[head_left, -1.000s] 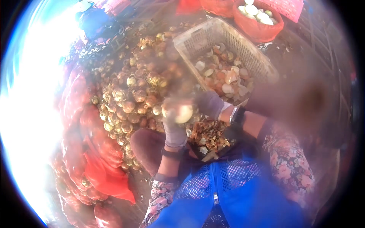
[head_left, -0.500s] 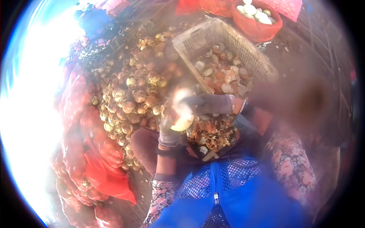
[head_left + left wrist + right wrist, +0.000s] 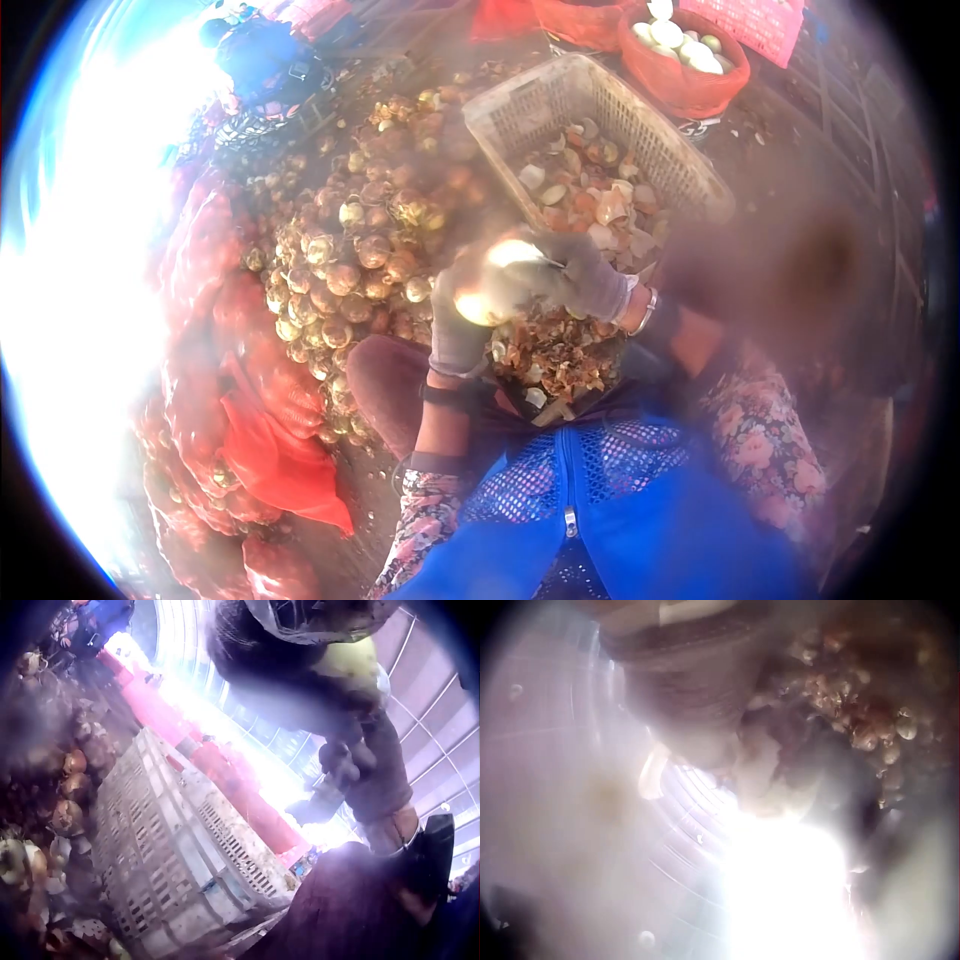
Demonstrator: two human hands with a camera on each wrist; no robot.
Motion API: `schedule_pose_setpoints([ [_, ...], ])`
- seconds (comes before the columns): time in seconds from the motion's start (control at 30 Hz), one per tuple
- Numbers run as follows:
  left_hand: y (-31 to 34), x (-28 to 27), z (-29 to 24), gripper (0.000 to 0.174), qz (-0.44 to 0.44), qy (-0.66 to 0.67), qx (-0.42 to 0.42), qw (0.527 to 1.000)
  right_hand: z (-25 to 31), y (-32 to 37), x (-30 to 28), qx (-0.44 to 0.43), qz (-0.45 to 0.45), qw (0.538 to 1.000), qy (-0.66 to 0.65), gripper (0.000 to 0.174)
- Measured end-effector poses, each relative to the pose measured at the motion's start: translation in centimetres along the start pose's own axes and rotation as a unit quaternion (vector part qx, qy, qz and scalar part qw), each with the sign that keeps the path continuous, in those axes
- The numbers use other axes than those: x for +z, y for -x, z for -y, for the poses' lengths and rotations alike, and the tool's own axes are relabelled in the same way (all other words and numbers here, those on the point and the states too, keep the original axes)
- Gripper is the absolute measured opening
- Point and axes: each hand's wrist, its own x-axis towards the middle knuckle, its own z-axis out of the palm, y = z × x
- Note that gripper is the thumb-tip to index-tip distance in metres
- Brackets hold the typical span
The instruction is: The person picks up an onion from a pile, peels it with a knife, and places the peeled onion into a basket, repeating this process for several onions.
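In the head view a pale, glossy onion [image 3: 480,307] is held in the gloved left hand [image 3: 456,330], which curls round its left side. The gloved right hand [image 3: 580,275] meets it from the right, fingers bent over the onion's upper part. In the left wrist view the yellowish onion [image 3: 351,664] shows between the left hand [image 3: 274,660] and the right hand [image 3: 375,761], whose fingers are curled. Whether a small tool is in the right hand cannot be told. Glare and blur hide much of the right wrist view.
Unpeeled onions [image 3: 340,275] lie heaped at the left. A plastic crate [image 3: 490,145] with skins and onion pieces stands ahead; dry skins [image 3: 560,360] lie near the lap. Red net sacks [image 3: 280,460] line the left, and a red basket [image 3: 690,95] of white onions stands at the back.
The right hand has drawn back, then moved in over the onion again, its fingers now bent against it. The left hand still grips the onion and has turned it a little.
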Motion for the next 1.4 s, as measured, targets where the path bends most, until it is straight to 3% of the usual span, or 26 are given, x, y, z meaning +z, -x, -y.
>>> schedule_pose_setpoints([
  [0.03, -0.7, 0.0, 0.7, 0.081, -0.024, -0.040, 0.015, 0.999, -0.5, 0.1, 0.3, -0.006, -0.024, 0.999, 0.029, 0.028],
  [0.1, -0.8, 0.7, 1.5, 0.075, -0.040, 0.037, -0.006, 0.998, -1.5, 0.2, 0.9, 0.025, -0.060, 0.993, 0.094, 0.025],
  [0.2, -0.2, 2.4, 1.4, 0.062, -0.047, 0.204, -0.070, 0.975, -1.0, 0.0, 1.3, 0.079, -0.057, 0.995, 0.030, 0.028],
  [0.27, 0.8, 2.9, 0.0, 0.057, -0.055, 0.051, 0.010, 0.997, -1.0, 0.1, 1.8, 0.016, -0.065, 0.989, 0.133, 0.027],
  [0.3, 0.5, 2.2, 1.0, 0.058, -0.048, 0.067, 0.011, 0.997, -1.0, 0.0, 2.0, -0.017, -0.068, 0.980, 0.184, 0.026],
  [0.33, 0.1, 1.2, 1.9, 0.059, -0.039, 0.082, 0.011, 0.996, 0.2, -0.5, 1.7, 0.108, -0.055, 0.989, 0.082, 0.027],
  [0.37, 0.2, 0.6, 2.9, 0.059, -0.040, 0.097, 0.014, 0.994, 1.8, -1.2, 1.0, 0.231, -0.041, 0.972, -0.022, 0.028],
  [0.4, 0.3, 0.7, 2.2, 0.060, -0.041, 0.111, 0.018, 0.993, 2.4, -1.9, 0.3, 0.301, -0.054, 0.947, -0.100, 0.027],
  [0.43, 0.6, 1.5, 1.3, 0.060, -0.049, 0.127, 0.027, 0.990, 2.1, -2.0, -0.4, 0.271, -0.092, 0.951, -0.117, 0.026],
  [0.53, 0.5, 1.7, -0.5, 0.068, -0.064, 0.362, -0.016, 0.930, 0.8, -1.7, -3.6, 0.231, -0.175, 0.941, -0.174, 0.024],
  [0.6, 0.8, 2.1, -2.3, 0.071, -0.110, 0.319, 0.030, 0.941, 0.6, -1.5, -5.8, 0.228, -0.151, 0.951, -0.142, 0.023],
  [0.63, 0.7, 1.9, -2.7, 0.069, -0.078, 0.358, 0.034, 0.930, 0.8, -1.6, -6.4, 0.223, -0.108, 0.964, -0.094, 0.022],
  [0.7, -0.5, 0.9, -0.1, 0.043, -0.101, 0.266, 0.102, 0.953, 0.8, -1.8, -5.9, 0.192, -0.034, 0.981, 0.000, 0.020],
  [0.8, -0.7, 0.0, 1.3, 0.033, -0.093, 0.269, 0.085, 0.955, -0.2, -1.4, -2.8, 0.106, 0.043, 0.987, 0.111, 0.018],
  [0.83, -0.4, 0.1, 0.7, 0.034, -0.086, 0.306, 0.054, 0.946, -1.4, -0.6, -0.7, 0.055, 0.009, 0.991, 0.119, 0.019],
  [0.87, -0.2, 0.3, 0.0, 0.036, -0.077, 0.343, 0.023, 0.936, -1.3, 0.2, 0.2, 0.078, -0.005, 0.990, 0.115, 0.021],
  [0.9, 0.2, 0.9, -0.8, 0.044, -0.084, 0.276, 0.031, 0.957, -1.3, 0.9, 1.1, 0.102, -0.019, 0.988, 0.110, 0.024],
  [1.0, 0.6, 1.1, -1.6, 0.061, -0.052, 0.187, 0.001, 0.981, -1.6, 1.0, 1.2, -0.013, 0.047, 0.971, 0.234, 0.065],
  [1.1, 1.0, 1.5, -2.8, 0.061, -0.045, 0.152, -0.020, 0.987, -0.3, 1.0, 0.0, 0.080, 0.122, 0.952, 0.271, 0.072],
  [1.2, 0.1, 0.6, -1.3, 0.062, -0.081, 0.062, 0.022, 0.994, -1.2, 1.4, 0.2, 0.090, 0.142, 0.933, 0.318, 0.074],
  [1.3, 1.4, 1.7, -2.8, 0.061, -0.110, 0.026, -0.007, 0.994, -0.3, 1.4, 0.4, 0.083, 0.155, 0.872, 0.457, 0.056],
  [1.4, 0.9, 0.0, -0.1, 0.060, -0.096, 0.000, -0.002, 0.995, -1.5, 1.4, 0.0, -0.026, 0.100, 0.863, 0.494, 0.055],
])
